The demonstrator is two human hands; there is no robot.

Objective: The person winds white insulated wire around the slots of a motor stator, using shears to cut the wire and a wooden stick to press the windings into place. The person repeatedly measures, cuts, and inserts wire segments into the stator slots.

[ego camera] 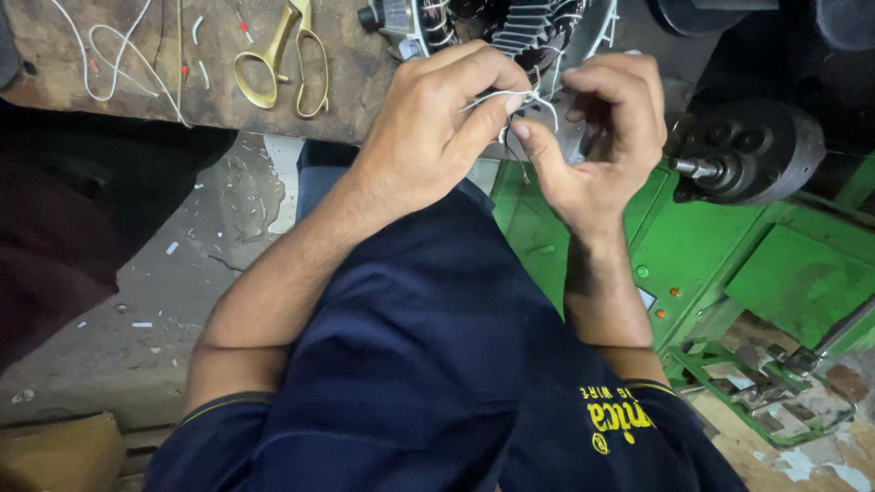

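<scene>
My left hand and my right hand meet in front of a motor stator with dark windings at the edge of a worn wooden bench. Both hands pinch a thin white string that runs between their fingertips, looped close to the stator. The left thumb and forefinger grip one end; the right fingers curl around the other part. Much of the stator is hidden behind the hands. My dark blue sleeves and lap fill the lower middle.
Brass-coloured scissors lie on the bench beside loose white cord and small red and white sleeve pieces. A green machine with a black round chuck stands at the right. The grey floor is littered with scraps.
</scene>
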